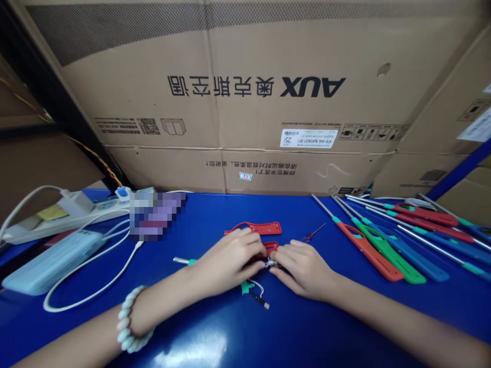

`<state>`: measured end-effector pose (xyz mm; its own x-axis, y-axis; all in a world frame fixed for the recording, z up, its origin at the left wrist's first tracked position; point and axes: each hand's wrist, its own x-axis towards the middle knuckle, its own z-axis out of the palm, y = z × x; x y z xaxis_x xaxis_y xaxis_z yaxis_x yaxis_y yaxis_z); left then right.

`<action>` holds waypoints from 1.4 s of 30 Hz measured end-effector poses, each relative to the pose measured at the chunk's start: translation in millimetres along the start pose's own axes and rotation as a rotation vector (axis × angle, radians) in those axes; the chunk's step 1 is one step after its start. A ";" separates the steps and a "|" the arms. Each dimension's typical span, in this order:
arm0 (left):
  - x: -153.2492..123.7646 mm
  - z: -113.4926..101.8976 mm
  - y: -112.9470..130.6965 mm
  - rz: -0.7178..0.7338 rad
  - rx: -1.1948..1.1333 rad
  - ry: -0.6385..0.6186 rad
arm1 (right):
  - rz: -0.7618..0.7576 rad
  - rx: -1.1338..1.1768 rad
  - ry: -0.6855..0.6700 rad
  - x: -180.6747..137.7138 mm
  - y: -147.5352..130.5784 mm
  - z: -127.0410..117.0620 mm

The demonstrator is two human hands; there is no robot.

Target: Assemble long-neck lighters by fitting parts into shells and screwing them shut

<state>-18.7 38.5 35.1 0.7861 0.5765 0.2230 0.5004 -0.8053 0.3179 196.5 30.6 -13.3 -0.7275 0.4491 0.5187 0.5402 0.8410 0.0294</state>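
My left hand point(240, 255), with a pale bead bracelet on the wrist, is closed in a pinch. Facing it, my right hand point(303, 268) also has its fingers closed. Both sets of fingertips meet at a small shiny metal part point(271, 262), mostly covered by the fingers. Just behind them shows a red casing piece point(272, 246); another red lighter casing half point(266, 228) lies farther back. A small teal piece point(246, 288) and a black piece on a white wire point(260, 300) rest below the hands. A metal tube point(181, 260) pokes out beyond my left forearm.
A small screwdriver point(308, 238) lies behind my right hand. Several long-nozzle lighters, among them a green one point(387, 250), are spread on the right. At left are a light blue power bank point(51, 261), a power strip point(38, 226) and a white cable point(92, 296). Cardboard point(230, 122) stands behind.
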 end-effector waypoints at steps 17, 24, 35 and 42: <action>-43.0 -32.9 -21.3 -0.091 0.038 -0.137 | -0.033 0.024 0.008 4.0 0.6 -4.5; -47.4 -18.4 -20.2 -0.069 0.161 -0.186 | -0.109 0.145 -0.109 4.8 0.6 -6.2; -45.5 -5.8 -2.1 0.011 0.200 -0.157 | -0.108 0.089 -0.040 5.3 -0.4 -10.4; -45.7 -7.2 -2.0 0.003 0.205 -0.110 | -0.068 0.062 0.059 4.3 -0.7 -8.6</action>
<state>-58.2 14.7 30.9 0.8170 0.5645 0.1180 0.5524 -0.8247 0.1212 196.6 29.3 -3.7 -0.7341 0.3736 0.5670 0.4622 0.8867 0.0142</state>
